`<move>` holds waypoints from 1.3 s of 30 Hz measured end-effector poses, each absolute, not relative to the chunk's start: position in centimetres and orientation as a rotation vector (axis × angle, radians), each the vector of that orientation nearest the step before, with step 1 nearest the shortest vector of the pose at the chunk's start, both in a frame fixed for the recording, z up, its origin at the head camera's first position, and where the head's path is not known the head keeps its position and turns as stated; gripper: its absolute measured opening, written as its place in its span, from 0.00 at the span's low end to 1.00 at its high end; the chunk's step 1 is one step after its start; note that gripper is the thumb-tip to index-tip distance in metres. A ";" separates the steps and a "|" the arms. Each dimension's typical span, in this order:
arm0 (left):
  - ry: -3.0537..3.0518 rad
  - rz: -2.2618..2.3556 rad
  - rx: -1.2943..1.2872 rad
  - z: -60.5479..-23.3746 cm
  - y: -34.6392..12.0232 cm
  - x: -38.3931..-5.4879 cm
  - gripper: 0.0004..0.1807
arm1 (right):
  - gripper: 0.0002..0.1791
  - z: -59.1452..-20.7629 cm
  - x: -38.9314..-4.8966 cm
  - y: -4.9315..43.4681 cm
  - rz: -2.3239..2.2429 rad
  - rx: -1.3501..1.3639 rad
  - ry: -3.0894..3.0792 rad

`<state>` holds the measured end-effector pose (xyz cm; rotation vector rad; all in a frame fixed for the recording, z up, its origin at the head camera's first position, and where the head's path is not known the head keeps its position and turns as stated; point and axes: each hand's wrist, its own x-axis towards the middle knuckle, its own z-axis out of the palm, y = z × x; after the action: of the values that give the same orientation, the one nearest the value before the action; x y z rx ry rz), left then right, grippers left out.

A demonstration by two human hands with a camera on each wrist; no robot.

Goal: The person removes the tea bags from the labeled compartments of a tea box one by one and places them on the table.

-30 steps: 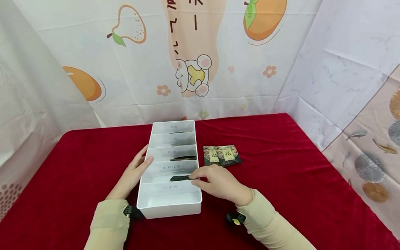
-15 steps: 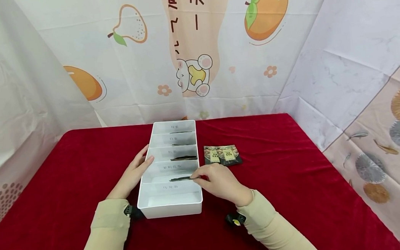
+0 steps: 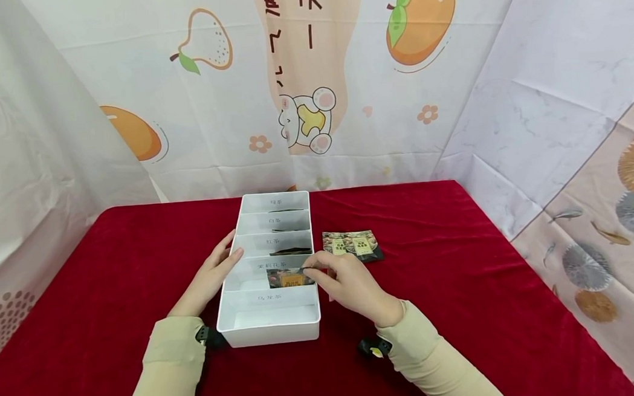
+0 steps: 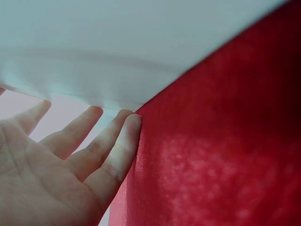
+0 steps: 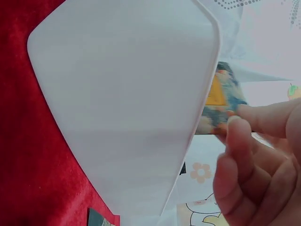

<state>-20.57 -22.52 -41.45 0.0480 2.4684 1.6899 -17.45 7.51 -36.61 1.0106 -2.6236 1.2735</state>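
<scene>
A white divided box (image 3: 276,334) stands lengthwise on the table, with printed labels on its compartment walls. My right hand (image 3: 346,284) pinches a dark tea sachet (image 3: 286,278) with an orange label by its right end, above the second compartment from the near end. In the right wrist view the sachet (image 5: 218,96) rises past the box rim, between thumb and fingers. My left hand (image 3: 211,276) rests along the box's left side. The left wrist view shows its fingers (image 4: 123,141) extended, fingertips at the white wall.
Two dark sachets with pale yellow labels (image 3: 360,245) lie overlapping on the red cloth (image 3: 437,287), right of the box. Dark sachets (image 3: 290,251) stand in the three far compartments. A printed curtain (image 3: 182,139) hangs behind the table.
The sachet in my right hand has risen and tipped from edge-on, so its orange label now faces the head camera. The right fingers have shifted slightly up; the left hand has not moved.
</scene>
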 end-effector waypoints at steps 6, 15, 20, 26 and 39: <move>2.470 1.685 0.051 -41.4 -22.5 -20.5 0.39 | 0.07 -36.4 -17.5 7.7 1.346 0.949 -2.600; 2.480 1.672 0.060 -41.6 -22.5 -20.5 0.39 | 0.05 -36.1 -17.5 8.0 1.439 0.872 -2.497; 2.483 1.661 0.040 -41.8 -22.6 -20.5 0.39 | 0.05 -36.0 -17.5 8.2 1.504 0.834 -2.440; 2.486 1.661 0.047 -41.7 -22.5 -20.5 0.39 | 0.04 -35.9 -17.8 8.8 1.614 0.817 -2.340; 2.478 1.720 0.120 -41.6 -22.5 -20.6 0.37 | 0.06 -34.6 -19.2 11.2 1.723 0.631 -2.240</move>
<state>-20.61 -22.55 -41.59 0.1200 2.4780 1.7197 -19.22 11.20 -34.64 0.6312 -2.2405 1.7235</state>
